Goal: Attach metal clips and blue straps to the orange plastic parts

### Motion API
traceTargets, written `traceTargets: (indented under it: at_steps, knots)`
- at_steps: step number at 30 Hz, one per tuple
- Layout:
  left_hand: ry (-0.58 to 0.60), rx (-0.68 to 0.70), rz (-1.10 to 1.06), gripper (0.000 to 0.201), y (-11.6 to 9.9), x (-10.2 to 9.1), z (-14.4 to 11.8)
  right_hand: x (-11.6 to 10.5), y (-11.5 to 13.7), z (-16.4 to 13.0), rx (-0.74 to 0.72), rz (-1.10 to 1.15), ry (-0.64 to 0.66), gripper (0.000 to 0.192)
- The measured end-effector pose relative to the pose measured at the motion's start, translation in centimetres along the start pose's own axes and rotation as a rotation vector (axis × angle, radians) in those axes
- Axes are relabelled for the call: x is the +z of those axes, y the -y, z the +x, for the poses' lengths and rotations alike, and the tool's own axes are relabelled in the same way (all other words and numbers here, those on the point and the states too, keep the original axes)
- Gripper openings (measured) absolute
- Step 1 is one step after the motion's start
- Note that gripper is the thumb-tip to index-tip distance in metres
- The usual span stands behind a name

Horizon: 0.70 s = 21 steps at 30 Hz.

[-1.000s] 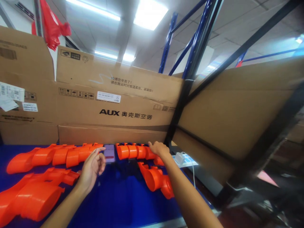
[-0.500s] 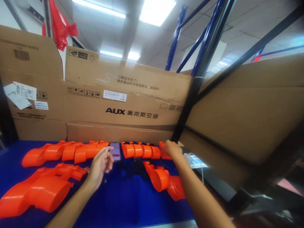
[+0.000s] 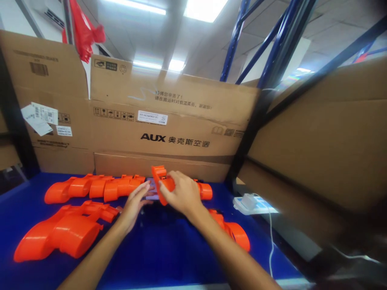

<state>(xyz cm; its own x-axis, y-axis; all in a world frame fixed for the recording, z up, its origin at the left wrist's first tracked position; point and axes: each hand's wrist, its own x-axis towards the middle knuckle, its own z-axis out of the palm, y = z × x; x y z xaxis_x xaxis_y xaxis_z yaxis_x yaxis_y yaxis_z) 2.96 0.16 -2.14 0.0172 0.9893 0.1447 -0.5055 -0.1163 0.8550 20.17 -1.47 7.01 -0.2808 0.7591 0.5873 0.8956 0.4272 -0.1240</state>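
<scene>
My right hand (image 3: pixel 183 193) is closed round an orange curved plastic part (image 3: pixel 158 174), lifted above the middle of the blue table. My left hand (image 3: pixel 135 206) reaches up beside it, fingers apart and holding nothing that I can see. Between the two hands a phone (image 3: pixel 151 184) lies at the back, partly covered by the held part and the fingers. Behind my right hand, a row of similar orange parts (image 3: pixel 206 191) is mostly hidden. More orange parts (image 3: pixel 238 236) lie below my right wrist.
On the left stand a back row of orange parts (image 3: pixel 81 187) and a nearer group (image 3: pixel 65 233). A cardboard wall (image 3: pixel 121 137) closes off the back. At right are a dark rack post (image 3: pixel 246 139) and a white power strip (image 3: pixel 256 205) with a cable.
My right hand has moved left from the right end of the back row, bringing an orange part to the middle. My left hand has turned toward it, its fingers straighter. The view has shifted slightly.
</scene>
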Motion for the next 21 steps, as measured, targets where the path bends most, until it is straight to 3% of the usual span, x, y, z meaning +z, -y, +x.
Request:
traceTargets:
  at_steps: [5,8,10,13,16,21]
  knots:
    - [-0.091,-0.062,-0.136,0.033,0.1,0.3,0.0,2.9,2.1,-0.9,-0.138,0.246,0.022,0.035]
    - [-0.176,-0.013,-0.163,0.038,-0.7,0.1,0.2,4.2,0.7,-0.2,-0.141,0.483,-0.015,0.035]
    - [-0.192,0.020,-0.206,0.040,-1.6,-0.1,0.1,5.4,-0.7,0.4,-0.062,0.550,-0.034,0.036]
    - [-0.210,0.029,-0.251,0.043,-2.7,-0.5,-0.2,7.3,-2.4,0.7,-0.055,0.503,0.099,0.025]
    - [-0.240,0.054,-0.262,0.045,-3.1,-0.9,-0.3,8.5,-2.7,0.0,-0.234,0.469,0.266,0.017]
    - [-0.207,0.068,-0.294,0.047,-2.9,-1.1,0.0,8.9,-1.1,-0.7,-0.464,0.359,0.456,0.022]
